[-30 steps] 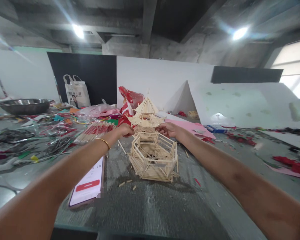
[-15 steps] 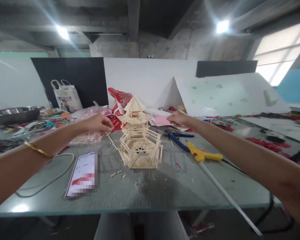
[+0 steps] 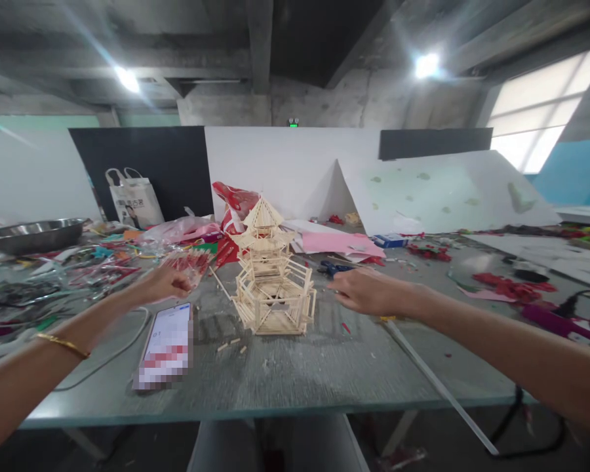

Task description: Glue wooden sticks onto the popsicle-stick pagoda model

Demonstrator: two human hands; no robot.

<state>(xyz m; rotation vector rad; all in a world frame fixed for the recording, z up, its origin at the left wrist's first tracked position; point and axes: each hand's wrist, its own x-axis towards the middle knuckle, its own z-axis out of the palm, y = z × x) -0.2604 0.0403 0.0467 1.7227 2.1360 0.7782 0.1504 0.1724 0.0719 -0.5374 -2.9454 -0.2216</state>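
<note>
A pagoda model of thin wooden sticks (image 3: 274, 288) stands upright on the table, with tiered roofs and a wide, railed base. A loose-looking stick (image 3: 220, 283) slants against its left side. My left hand (image 3: 164, 286) hovers left of the model, above a phone (image 3: 166, 347), fingers curled in with nothing visible between them. To the right of the model, my right hand (image 3: 361, 292) has its fingers bent together; whether they hold anything is hidden. Blue-handled pliers (image 3: 335, 267) lie just behind it. Most of the yellow glue gun (image 3: 387, 318) is covered by my right hand and forearm.
A clear glue stick (image 3: 442, 387) reaches past the table's front edge. Small stick offcuts (image 3: 229, 345) lie before the model. Plastic wrappings and scraps (image 3: 177, 259) crowd the left; a metal bowl (image 3: 34, 236) stands far left. Pink paper (image 3: 341, 244) lies behind. A purple power strip (image 3: 565, 328) is at right.
My left hand has drawn back left and down from the slanted stick, its fingers curling in. My right hand has come down and nearer, now over the glue gun. The model stays put.
</note>
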